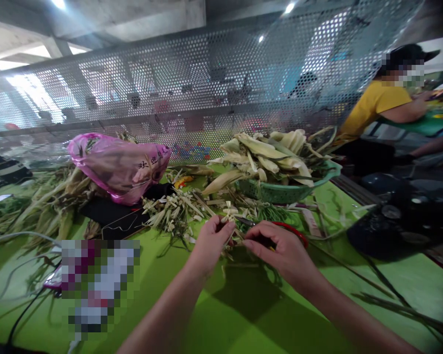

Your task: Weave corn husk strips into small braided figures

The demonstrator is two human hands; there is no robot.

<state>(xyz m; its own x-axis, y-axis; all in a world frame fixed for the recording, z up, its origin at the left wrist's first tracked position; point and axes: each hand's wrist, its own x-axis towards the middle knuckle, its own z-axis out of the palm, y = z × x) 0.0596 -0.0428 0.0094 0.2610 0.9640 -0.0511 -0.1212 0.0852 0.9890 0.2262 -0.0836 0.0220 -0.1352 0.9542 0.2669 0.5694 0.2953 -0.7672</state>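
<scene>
My left hand (211, 244) is closed in a pinch on a small pale bundle of corn husk strips (229, 212), whose top fans out above the fingertips. Close on its right, my right hand (280, 250) has its fingers curled around red-handled scissors (297, 231). The dark blades reach from behind its index finger toward the husk bundle. Right thumb and fingertips also come near the thin strands hanging below the bundle; whether they touch is hard to see. Behind both hands lies a loose pile of cut husk pieces (173, 211) on the green table (192, 314).
A green basket (280, 192) heaped with corn husks (269, 152) stands behind. A pink plastic bag (114, 164) and more dried husks (55, 201) lie left. Cables and a blurred power strip (105, 290) sit front left. A dark object (387, 231) and stalks are right; a person in yellow (376, 105) sits beyond.
</scene>
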